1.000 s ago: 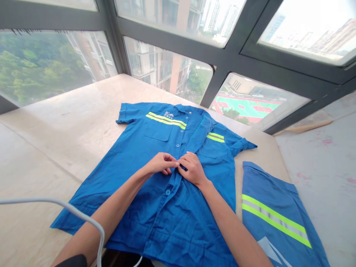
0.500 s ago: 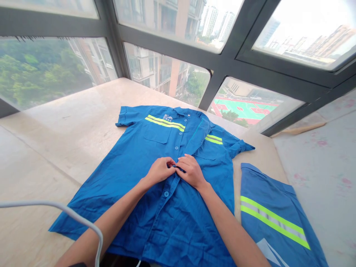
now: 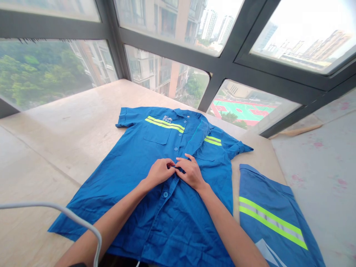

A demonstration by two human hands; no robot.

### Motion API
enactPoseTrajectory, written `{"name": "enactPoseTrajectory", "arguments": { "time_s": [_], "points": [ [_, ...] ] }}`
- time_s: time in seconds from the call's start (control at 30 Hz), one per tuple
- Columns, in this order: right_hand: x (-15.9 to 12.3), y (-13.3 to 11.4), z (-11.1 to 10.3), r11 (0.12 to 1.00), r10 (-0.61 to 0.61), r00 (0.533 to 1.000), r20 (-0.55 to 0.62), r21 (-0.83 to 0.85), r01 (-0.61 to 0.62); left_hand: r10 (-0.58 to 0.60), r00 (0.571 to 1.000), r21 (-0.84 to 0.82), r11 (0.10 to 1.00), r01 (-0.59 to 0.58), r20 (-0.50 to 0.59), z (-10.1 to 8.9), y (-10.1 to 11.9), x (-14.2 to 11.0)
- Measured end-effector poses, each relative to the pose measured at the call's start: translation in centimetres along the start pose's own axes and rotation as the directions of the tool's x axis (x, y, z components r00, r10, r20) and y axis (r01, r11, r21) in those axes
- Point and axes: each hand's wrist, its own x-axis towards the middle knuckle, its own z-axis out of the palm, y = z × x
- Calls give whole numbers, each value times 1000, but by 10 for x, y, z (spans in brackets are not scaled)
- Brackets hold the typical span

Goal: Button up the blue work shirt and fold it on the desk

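Note:
A blue short-sleeved work shirt with yellow-green reflective bands lies front side up, collar toward the window. Its upper front is unfastened, and several buttons show along one edge. My left hand pinches the front edge at mid-shirt, thumb and forefinger closed. Right beside it, my right hand grips the other front edge, its fingertips meeting those of the left. Whatever button or buttonhole lies between the fingertips is hidden. Below the hands, one shirt button is in plain view on the placket.
Folded blue fabric with a reflective band lies to the right, beside the wallpapered wall. A white cable crosses the lower left, over my left forearm. The pale stone sill meets grey window frames behind the shirt.
The hands stay at the same spot on the shirt front. My right hand's upper fingers have lifted and spread slightly. The view has shifted a little.

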Motion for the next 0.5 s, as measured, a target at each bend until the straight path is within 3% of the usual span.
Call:
{"name": "enactPoseTrajectory", "arguments": {
  "time_s": [0.5],
  "points": [
    [-1, 4, 2, 999, 5, 1000, 9, 46, -6, 104, 991, -24, 994, -102, 84, -10, 0, -2]
  ]
}}
